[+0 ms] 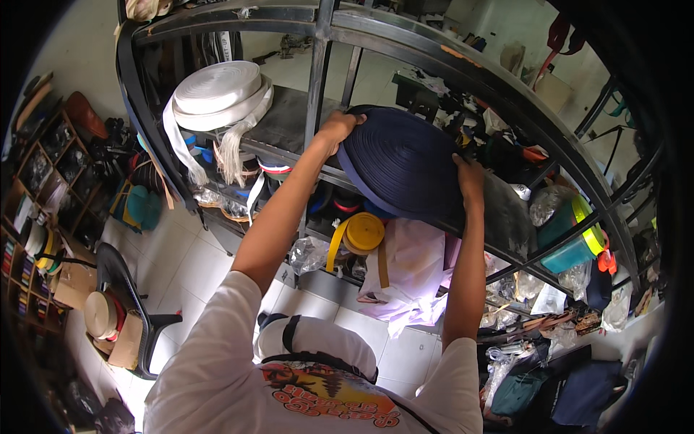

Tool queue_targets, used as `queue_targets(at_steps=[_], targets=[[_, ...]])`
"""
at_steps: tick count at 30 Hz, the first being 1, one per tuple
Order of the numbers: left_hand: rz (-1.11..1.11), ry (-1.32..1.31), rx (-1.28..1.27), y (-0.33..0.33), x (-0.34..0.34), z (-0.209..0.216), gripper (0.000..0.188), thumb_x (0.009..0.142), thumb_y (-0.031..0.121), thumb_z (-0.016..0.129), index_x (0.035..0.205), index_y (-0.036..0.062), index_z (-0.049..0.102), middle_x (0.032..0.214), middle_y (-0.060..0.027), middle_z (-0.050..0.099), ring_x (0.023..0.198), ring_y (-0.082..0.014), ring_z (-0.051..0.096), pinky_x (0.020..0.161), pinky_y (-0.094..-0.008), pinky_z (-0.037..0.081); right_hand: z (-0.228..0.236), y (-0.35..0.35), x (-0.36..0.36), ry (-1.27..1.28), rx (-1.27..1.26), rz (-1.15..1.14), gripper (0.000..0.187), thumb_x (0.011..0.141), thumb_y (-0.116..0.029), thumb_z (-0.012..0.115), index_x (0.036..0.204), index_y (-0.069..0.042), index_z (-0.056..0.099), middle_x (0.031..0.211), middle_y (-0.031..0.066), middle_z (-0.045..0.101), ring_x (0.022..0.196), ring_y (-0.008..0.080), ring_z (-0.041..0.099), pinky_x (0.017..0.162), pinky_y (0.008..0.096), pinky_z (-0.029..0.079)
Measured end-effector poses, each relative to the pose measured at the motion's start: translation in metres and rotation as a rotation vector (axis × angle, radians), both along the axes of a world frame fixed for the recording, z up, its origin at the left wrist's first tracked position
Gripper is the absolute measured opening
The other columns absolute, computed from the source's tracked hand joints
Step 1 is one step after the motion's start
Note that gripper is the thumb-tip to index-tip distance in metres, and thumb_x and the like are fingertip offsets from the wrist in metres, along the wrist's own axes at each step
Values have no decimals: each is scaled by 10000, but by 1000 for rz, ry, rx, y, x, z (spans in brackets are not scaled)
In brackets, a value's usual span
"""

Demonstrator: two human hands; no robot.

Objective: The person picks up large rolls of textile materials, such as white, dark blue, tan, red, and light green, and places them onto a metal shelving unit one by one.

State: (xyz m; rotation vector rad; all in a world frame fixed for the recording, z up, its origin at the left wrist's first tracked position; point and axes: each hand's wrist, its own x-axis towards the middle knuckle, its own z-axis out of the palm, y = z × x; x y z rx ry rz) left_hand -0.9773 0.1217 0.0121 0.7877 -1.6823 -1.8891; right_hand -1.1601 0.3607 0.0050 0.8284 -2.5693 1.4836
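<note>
A large, flat roll of dark navy webbing (402,160) is held between my two hands at a black metal shelf (499,217). My left hand (338,130) grips its upper left edge, close to an upright post. On the opposite side my right hand (468,177) clasps the rim, its fingertips over the top. The roll tilts toward me; its underside is hidden, so I cannot tell how far it rests on the shelf. To the left, rolls of white webbing (220,90) lie stacked on the same shelf, with frayed ends hanging down.
Below the navy roll are a yellow webbing roll (363,233) and a pale plastic bag (408,267). A teal bin (567,249) with a neon yellow roll stands at right. Behind me to the left are a black chair (130,311) and a wooden cubby rack (54,166). Metal bars frame the shelf.
</note>
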Motion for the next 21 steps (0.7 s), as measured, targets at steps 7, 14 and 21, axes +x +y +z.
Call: queue_targets(at_steps=[7, 14, 21], targets=[[171, -277, -505, -21, -18, -6, 453, 822, 270, 620, 1083, -100, 609, 1079, -266, 622, 993, -345, 617, 864, -364, 469, -3, -15, -17, -67, 75, -21, 422, 843, -326, 576, 1051, 32, 654, 1101, 248, 622, 1062, 395, 572, 891, 415, 423], [147, -582, -827, -37, -26, 4, 347, 796, 194, 513, 1042, 16, 682, 1151, -215, 620, 1117, -365, 576, 959, -416, 427, -5, -32, -9, 119, 239, -72, 461, 835, -375, 554, 1065, 12, 650, 1138, 245, 609, 1117, 407, 536, 949, 469, 395], [7, -909, -893, -6, -13, 48, 410, 811, 188, 525, 1167, 8, 616, 1320, -299, 457, 1250, -458, 420, 1025, -495, 345, -15, -62, -19, 29, 383, -99, 525, 876, -406, 504, 1140, 36, 604, 1198, 244, 579, 1158, 407, 517, 974, 514, 379]])
